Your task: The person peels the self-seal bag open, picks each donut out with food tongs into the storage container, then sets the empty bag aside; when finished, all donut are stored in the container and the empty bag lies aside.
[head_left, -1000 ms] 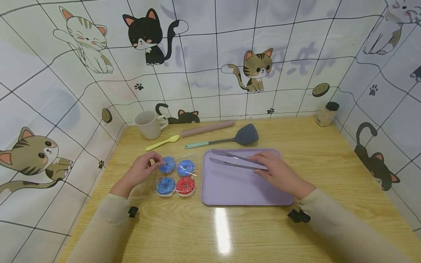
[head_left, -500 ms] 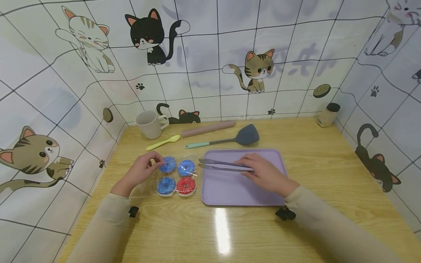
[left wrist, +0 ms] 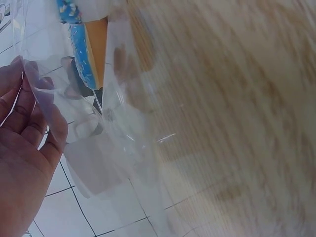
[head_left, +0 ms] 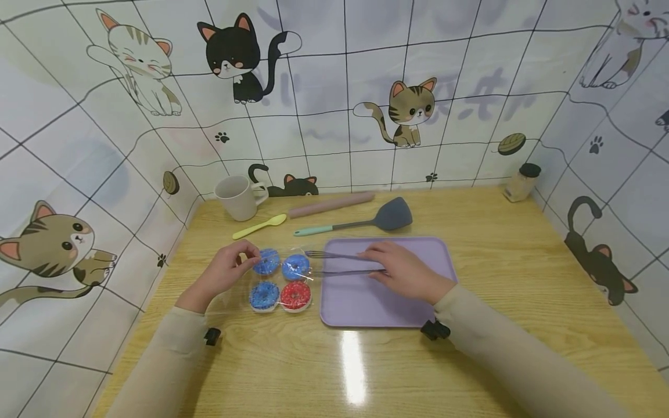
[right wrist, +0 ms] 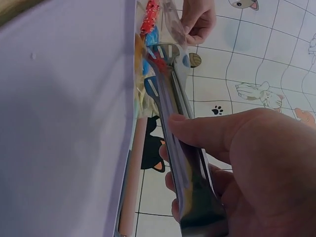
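My left hand point(head_left: 227, 267) pinches the edge of a clear plastic bag point(left wrist: 113, 123) and lifts it off the table in the left wrist view. Inside the bag lie toy donuts: two light blue ones point(head_left: 295, 267) at the back, a dark blue sprinkled one point(head_left: 263, 298) and a red one point(head_left: 295, 296) in front. With my right hand point(head_left: 405, 273) I hold metal tongs point(right wrist: 182, 153) over the lilac tray point(head_left: 366, 307). Their arms are spread, and the slotted tips reach past the tray's left rim to the bag's right side, around the back right blue donut.
Behind the tray lie a dark spatula point(head_left: 393, 215) with a mint handle, a pinkish rolling pin point(head_left: 331, 205) and a yellow spoon point(head_left: 259, 227). A beige mug point(head_left: 237, 199) stands back left, a black-lidded jar point(head_left: 520, 183) back right. Cat-printed walls enclose three sides.
My right hand has carried the tongs leftward across the tray to the bag, and their tips have spread wider. My left hand keeps its place at the bag.
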A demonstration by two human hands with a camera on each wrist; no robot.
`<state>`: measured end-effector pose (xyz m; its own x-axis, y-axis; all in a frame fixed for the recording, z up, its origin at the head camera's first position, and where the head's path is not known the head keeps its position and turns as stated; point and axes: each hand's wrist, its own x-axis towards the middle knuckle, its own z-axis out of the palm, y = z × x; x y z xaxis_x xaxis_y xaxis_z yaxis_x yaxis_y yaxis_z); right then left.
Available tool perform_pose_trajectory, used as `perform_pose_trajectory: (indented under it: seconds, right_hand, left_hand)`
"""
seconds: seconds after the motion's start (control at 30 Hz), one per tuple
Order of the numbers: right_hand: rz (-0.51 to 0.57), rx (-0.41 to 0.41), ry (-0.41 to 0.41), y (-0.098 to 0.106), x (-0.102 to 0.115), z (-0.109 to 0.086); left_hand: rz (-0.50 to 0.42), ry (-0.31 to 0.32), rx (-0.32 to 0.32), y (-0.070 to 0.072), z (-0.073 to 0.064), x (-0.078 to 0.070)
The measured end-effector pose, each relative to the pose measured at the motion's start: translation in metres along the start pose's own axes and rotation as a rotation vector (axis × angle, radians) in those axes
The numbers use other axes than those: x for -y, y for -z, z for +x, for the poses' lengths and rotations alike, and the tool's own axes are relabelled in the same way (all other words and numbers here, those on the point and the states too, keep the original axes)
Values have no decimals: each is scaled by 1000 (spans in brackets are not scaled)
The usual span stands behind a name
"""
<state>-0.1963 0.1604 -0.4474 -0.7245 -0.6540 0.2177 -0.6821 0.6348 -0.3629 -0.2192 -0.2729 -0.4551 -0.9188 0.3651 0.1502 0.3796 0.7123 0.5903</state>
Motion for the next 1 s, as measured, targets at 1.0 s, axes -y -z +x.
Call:
perform_pose_trajectory:
  seconds: [1.0]
  right_hand:
    - [90, 94, -22, -21, -15, 26]
  left_hand:
    - [6, 10, 21, -3, 2, 1]
